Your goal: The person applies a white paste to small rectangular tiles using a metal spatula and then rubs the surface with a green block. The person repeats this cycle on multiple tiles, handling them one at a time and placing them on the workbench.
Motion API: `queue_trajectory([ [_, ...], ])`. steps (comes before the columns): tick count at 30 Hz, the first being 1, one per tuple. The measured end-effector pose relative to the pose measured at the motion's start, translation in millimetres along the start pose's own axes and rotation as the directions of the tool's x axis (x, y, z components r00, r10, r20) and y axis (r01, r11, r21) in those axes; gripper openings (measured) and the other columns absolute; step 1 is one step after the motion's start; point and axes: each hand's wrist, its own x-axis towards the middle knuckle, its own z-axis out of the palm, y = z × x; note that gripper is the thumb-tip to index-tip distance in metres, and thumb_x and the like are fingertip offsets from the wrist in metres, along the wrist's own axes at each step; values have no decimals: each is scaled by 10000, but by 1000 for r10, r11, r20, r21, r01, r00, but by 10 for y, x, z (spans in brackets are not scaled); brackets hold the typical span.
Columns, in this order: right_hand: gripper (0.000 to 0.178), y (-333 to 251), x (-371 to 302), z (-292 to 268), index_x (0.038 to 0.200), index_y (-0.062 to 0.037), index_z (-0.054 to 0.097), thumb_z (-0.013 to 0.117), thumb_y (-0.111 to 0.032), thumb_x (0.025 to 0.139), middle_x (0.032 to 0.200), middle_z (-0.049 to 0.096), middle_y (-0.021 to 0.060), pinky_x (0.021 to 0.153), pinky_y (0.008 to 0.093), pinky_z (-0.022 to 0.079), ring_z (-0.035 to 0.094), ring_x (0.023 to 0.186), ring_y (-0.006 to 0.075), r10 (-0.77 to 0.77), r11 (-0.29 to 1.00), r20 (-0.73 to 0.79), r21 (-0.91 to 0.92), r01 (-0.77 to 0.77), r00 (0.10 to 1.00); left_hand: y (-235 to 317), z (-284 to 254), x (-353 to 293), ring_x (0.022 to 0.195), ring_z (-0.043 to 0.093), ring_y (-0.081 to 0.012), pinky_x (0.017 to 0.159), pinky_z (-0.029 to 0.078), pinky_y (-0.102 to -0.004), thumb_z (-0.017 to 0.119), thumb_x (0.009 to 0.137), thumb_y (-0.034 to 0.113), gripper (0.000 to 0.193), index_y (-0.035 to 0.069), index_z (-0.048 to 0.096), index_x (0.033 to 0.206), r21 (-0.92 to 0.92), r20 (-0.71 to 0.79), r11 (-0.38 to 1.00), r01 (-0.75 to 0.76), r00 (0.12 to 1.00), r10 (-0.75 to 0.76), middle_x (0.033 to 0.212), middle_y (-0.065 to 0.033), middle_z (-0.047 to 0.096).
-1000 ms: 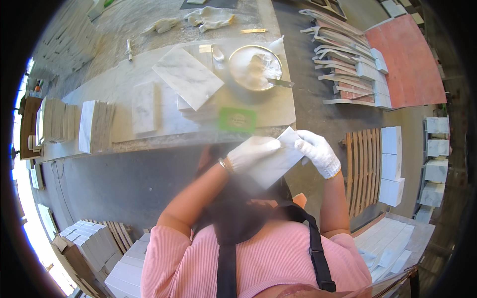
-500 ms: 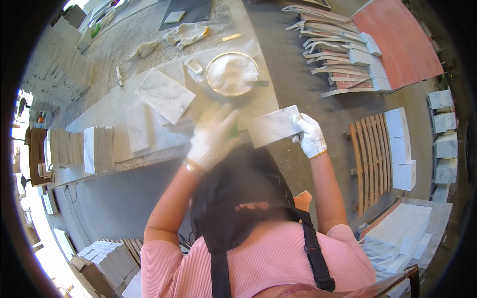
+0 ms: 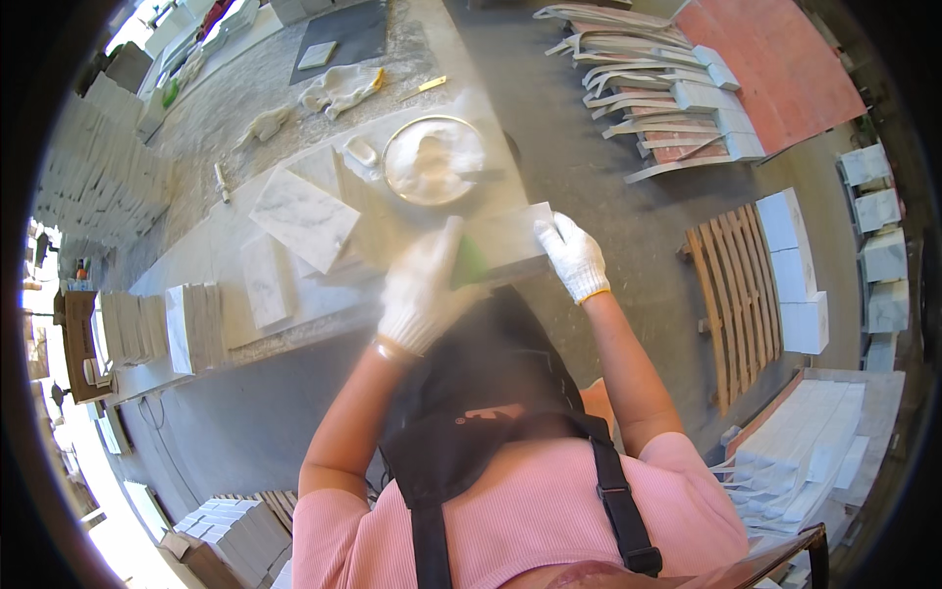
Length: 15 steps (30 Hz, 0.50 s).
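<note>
My right hand [image 3: 572, 257], in a white knit glove, grips the right end of a rectangular white marble tile [image 3: 517, 228] at the table's near right corner. Over the tile's left end is my left hand [image 3: 420, 294], also gloved and smeared by motion. A green pad [image 3: 470, 261] shows between its thumb and fingers; the pad's exact shape is blurred. Beyond the hands stands a round bowl [image 3: 389, 179] of white paste or powder, with a dark handle at its right rim. Left of it lie a grey-veined marble tile [image 3: 304, 218] and a narrower tile [image 3: 265, 280].
Crumpled gloves [image 3: 341, 90], a yellow-handled tool [image 3: 424, 88] and a small white dish [image 3: 361, 153] lie on the dusty table. Upright tiles [image 3: 193, 324] line its left end. To the right are a wooden pallet [image 3: 731, 304] and a red board [image 3: 775, 69] with foam strips.
The tile and my right hand have shifted left. The tile now looks flatter and blurred. My left hand, with the green pad, is closer to the tile. The whole view has turned slightly.
</note>
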Motion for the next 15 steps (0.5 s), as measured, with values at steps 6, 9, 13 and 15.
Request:
queue_trajectory([
  [6,606,-140,-180,-329,1381,-33,664,624,-532,1040,1270,745,174,953,390,557,733,1113,323,-67,992,-78,-111,58,995,322,150,38,1229,689,-317,1030,530,-390,865,825,419,1042,11,358,1639,-397,218,886,241,962,-164,1315,-242,687],
  [9,608,-134,-465,-543,1436,-41,641,691,-485,1023,1344,721,89,1024,378,522,677,1228,248,59,915,51,396,-74,997,406,293,51,1232,670,-260,1064,512,-378,688,1013,497,848,-9,392,1626,-781,347,501,374,926,-151,1399,-162,676],
  [13,816,-121,-794,-629,1554,10,510,750,-505,968,1506,597,124,1195,359,367,488,1443,223,-61,678,270,717,-159,961,493,475,75,1032,661,-134,909,546,-315,521,1130,468,550,24,612,1441,-757,650,-20,653,749,-131,1212,-59,716],
  [15,893,-159,-873,-589,1597,-3,448,775,-507,938,1552,552,116,1216,372,339,447,1474,220,-103,410,354,866,-285,930,540,530,94,993,653,-116,875,549,-310,516,1130,478,531,26,651,1374,-715,700,-113,690,705,-117,1168,-48,716],
])
